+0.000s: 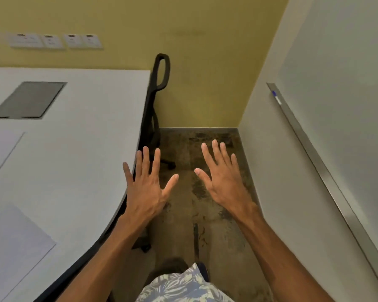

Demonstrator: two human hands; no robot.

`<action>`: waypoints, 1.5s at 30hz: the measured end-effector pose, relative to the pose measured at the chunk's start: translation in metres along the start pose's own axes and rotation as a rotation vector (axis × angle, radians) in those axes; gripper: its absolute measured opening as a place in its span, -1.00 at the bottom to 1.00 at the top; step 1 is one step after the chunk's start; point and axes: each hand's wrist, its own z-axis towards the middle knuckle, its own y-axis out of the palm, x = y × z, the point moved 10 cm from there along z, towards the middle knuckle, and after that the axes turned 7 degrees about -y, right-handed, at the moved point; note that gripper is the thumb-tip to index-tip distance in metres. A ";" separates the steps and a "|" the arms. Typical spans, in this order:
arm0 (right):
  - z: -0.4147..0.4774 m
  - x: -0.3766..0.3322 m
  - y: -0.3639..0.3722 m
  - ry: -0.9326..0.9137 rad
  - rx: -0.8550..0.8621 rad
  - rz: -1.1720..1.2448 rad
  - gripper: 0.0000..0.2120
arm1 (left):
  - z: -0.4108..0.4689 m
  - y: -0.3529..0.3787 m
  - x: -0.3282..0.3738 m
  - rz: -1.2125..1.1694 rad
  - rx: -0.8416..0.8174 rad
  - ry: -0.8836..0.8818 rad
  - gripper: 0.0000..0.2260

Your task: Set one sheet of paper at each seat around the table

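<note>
A white table (85,131) fills the left of the head view. Two white sheets of paper lie flat on it: one sheet (0,153) at the left edge and a nearer sheet (13,249) at the lower left. My left hand (145,188) hovers with fingers spread over the table's right edge, holding nothing. Over the floor to its right, my right hand (223,179) is also spread and holds nothing. No sheet is in either hand.
A black chair (159,88) is tucked against the table's far right corner. A dark cable hatch (28,100) sits in the tabletop. A whiteboard with a marker tray (314,153) and a pen lines the right wall. A narrow floor strip (194,203) runs between table and wall.
</note>
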 end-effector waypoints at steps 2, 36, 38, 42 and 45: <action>0.021 -0.001 0.002 -0.046 -0.011 -0.006 -0.35 | 0.009 -0.001 -0.006 0.001 0.011 -0.058 -0.23; 0.495 -0.257 0.140 -0.915 -0.302 0.084 -0.34 | 0.253 -0.058 -0.285 0.066 0.318 -0.896 -0.24; 0.515 -0.267 0.147 -0.971 -0.313 0.107 -0.34 | 0.263 -0.057 -0.294 0.068 0.327 -0.944 -0.23; 0.552 -0.287 0.155 -1.098 -0.343 0.161 -0.35 | 0.285 -0.056 -0.307 0.090 0.351 -1.049 -0.23; 0.574 -0.303 0.159 -1.199 -0.358 0.167 -0.36 | 0.296 -0.059 -0.313 0.098 0.382 -1.114 -0.24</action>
